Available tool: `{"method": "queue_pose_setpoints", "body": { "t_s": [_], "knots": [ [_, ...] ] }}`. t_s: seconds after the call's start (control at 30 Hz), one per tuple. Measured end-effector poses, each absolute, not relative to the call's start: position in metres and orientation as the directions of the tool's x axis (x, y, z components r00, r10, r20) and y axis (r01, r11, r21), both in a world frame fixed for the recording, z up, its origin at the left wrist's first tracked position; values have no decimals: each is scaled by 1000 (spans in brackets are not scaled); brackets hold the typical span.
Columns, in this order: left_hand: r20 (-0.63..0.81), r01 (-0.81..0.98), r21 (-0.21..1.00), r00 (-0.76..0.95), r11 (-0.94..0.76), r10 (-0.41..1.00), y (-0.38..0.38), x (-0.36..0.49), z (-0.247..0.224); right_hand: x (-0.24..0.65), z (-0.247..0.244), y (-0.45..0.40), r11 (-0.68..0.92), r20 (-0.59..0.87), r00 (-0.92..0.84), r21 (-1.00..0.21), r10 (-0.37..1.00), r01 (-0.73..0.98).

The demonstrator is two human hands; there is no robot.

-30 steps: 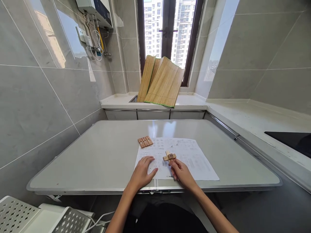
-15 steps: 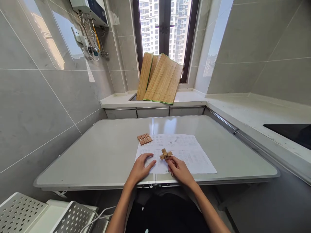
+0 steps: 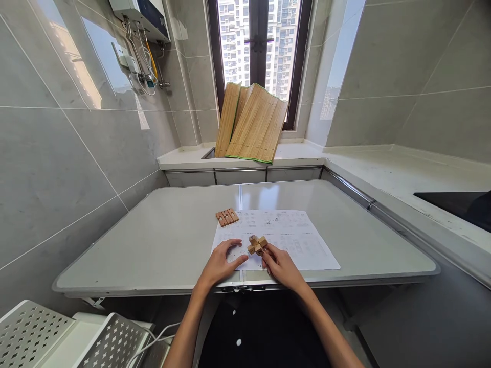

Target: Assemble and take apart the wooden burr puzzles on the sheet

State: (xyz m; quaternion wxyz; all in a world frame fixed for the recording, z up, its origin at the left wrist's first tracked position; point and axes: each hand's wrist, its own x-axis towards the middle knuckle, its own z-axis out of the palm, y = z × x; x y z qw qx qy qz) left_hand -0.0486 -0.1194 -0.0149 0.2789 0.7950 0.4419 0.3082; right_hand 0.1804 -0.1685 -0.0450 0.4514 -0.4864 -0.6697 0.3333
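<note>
A small cross-shaped wooden burr puzzle (image 3: 257,245) is pinched between the thumb and fingers of my right hand (image 3: 282,264), just above the printed paper sheet (image 3: 303,243). Some of the puzzle's right side is covered by those fingertips. To its left, my left hand (image 3: 223,261) rests over the sheet's left edge, thumb and fingers apart in a curve, with nothing in it. Beyond the left hand, a flat brown wooden piece with cut-out slots (image 3: 227,217) lies across the sheet's upper left corner.
The white folding table (image 3: 153,235) has a seam down its middle. Behind it, a bamboo mat (image 3: 257,122) leans on the ledge before the window. A white counter (image 3: 399,168) runs along the right. White perforated racks (image 3: 103,342) and a cable stand at lower left.
My right hand has turned the wooden puzzle and brought it slightly left, closer to my left hand. The left hand stays open, almost in place. The whole view has shifted a little.
</note>
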Motion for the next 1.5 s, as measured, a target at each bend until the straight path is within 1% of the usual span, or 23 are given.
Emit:
{"method": "queue_pose_setpoints", "body": {
  "t_s": [0.23,0.37,0.5,0.63,0.77,0.87,0.97,1.17,1.27,1.5],
  "knots": [
    [231,525,720,436,-454,870,-122,-49,-12,179,-43,-170,322,296,-126,-862,947,391],
    [229,411,796,474,-444,850,-125,-33,-8,178,-40,-171,335,305,-139,-851,942,405],
    [194,288,878,515,-382,835,-129,-12,-6,179,-41,-171,339,311,-136,-855,941,392],
    [167,232,918,512,-323,842,-132,-7,-6,183,-40,-169,299,247,-191,-896,950,327],
    [154,193,938,508,-286,848,-135,-13,-6,187,-37,-169,290,210,-314,-929,926,232],
    [135,193,943,519,-270,844,-138,-16,-5,189,-37,-170,280,206,-336,-941,919,189],
    [136,194,942,530,-275,837,-139,-16,-5,189,-36,-170,260,193,-331,-950,924,173],
    [176,157,936,566,-315,806,-139,-16,-5,189,-32,-170,269,180,-395,-946,901,183],
    [169,162,936,570,-311,804,-140,-16,-5,189,-34,-171,275,189,-364,-941,912,199],
    [172,168,935,557,-312,812,-141,-15,-4,189,-45,-170,219,171,-197,-942,965,256]
  ]
}}
